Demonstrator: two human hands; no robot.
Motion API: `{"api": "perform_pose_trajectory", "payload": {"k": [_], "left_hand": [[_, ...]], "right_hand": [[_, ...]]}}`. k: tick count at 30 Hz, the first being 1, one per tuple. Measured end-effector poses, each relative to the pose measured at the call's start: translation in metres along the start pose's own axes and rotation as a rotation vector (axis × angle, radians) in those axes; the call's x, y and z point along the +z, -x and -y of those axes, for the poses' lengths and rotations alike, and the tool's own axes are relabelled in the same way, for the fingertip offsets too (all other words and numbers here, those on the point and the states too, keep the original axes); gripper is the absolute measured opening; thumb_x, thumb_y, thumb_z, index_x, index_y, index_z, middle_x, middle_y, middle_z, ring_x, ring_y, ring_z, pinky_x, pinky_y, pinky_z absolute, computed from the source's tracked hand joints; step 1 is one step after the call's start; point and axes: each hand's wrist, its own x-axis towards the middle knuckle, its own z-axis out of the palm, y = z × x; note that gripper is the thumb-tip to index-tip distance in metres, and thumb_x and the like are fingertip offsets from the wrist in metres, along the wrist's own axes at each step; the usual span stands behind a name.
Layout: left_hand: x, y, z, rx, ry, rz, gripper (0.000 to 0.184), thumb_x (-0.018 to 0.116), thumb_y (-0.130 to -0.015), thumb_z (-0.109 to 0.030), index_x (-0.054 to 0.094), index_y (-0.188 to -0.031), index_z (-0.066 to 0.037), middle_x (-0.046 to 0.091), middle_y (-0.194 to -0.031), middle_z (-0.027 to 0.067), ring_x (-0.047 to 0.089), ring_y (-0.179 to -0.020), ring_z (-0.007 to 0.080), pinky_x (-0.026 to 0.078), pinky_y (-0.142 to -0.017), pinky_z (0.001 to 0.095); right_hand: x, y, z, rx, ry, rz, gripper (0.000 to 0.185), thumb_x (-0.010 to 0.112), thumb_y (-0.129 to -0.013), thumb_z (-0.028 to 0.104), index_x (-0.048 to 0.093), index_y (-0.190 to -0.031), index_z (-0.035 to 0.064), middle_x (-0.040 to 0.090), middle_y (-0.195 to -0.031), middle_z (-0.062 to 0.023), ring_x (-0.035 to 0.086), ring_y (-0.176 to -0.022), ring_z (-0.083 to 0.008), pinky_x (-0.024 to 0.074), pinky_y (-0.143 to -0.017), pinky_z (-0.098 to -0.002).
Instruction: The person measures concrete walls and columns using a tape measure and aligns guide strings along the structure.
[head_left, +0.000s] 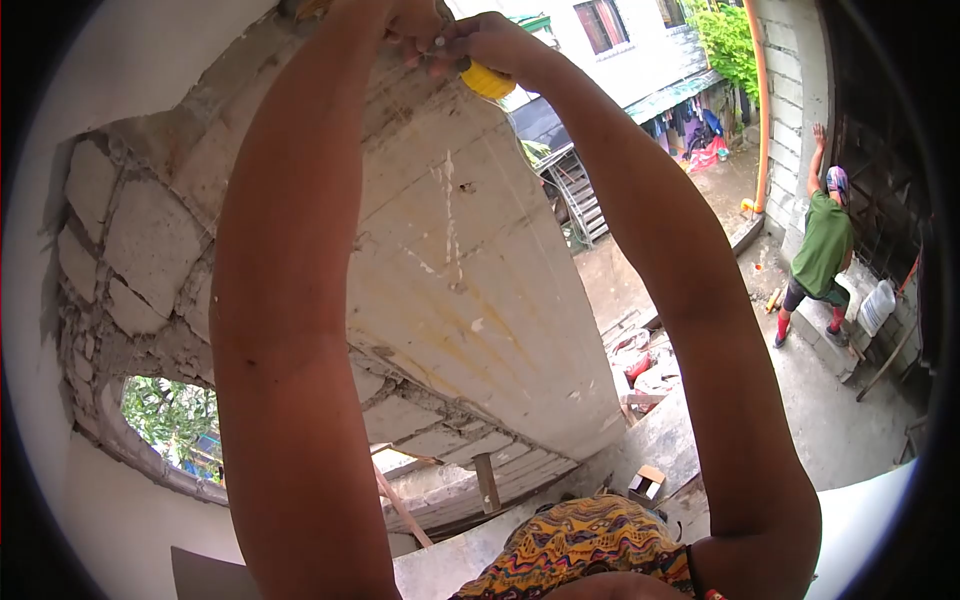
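Both my arms reach up to the top edge of the head view. My left hand (412, 22) is partly cut off there, its fingers closed together close to the other hand; what they pinch is too small to make out. My right hand (495, 45) is closed, with a rounded, ribbed yellow object (487, 80) showing under its fingers. The yellow object's kind is not clear. Behind the hands stands a stained concrete wall panel (480, 260), and its upper edge lies close to them.
Broken masonry (150, 240) with a rough hole lies at left. A person in a green shirt (822, 245) stands at right, one arm raised against the wall, beside a white sack (877, 307). A metal stair (580, 197), an orange pipe (758, 110) and a small box (647, 483) are also visible.
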Motion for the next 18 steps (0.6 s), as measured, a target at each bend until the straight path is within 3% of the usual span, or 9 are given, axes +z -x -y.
{"api": "perform_pose_trajectory", "payload": {"k": [18], "left_hand": [[-0.0014,0.006,-0.0039,-0.079,0.06,-0.028,0.027,0.067,-0.077,-0.017,0.069,-0.101,-0.005,0.07,-0.088,0.0079,0.066,-0.075,0.017,0.054,-0.066,0.0298]], "right_hand": [[0.002,-0.0064,-0.0108,0.001,-0.081,-0.013,0.021,0.065,-0.08,0.014,0.066,-0.093,-0.0023,0.069,-0.08,-0.008,0.06,-0.07,-0.0109,0.0483,-0.062,-0.0252]]}}
